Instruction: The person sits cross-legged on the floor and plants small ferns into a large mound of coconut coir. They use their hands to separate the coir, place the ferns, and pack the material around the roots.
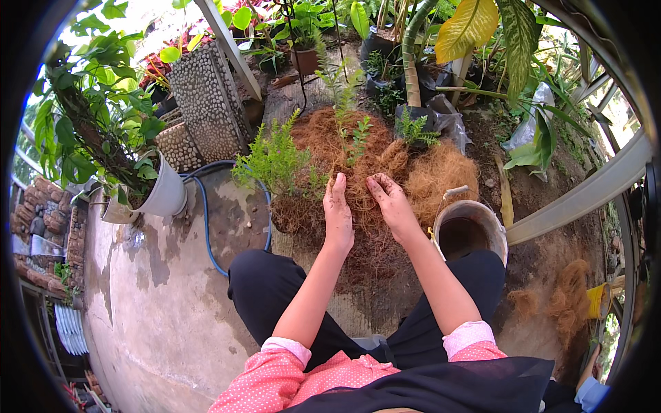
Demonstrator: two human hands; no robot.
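Note:
My left hand (339,212) and my right hand (391,202), both soiled, face each other over brown coconut fibre (367,201). Between and just beyond them rises a thin leafy plant (343,121); its base is hidden in the fibre. The left thumb points up while its other fingers are mostly out of sight. On the right, the fingers are bent, with their tips at the fibre; whether either hand grips any of it is unclear. A small bushy plant (276,160) with a dark root ball (294,214) sits left of my left hand.
A whitish bucket (497,227) of dark liquid stands by my right knee, near a pale fibre heap (444,173). A blue hose (205,227) curves at left beside a white pot (165,188). A yellow container (599,302) and another person's blue sleeve (593,395) are at far right.

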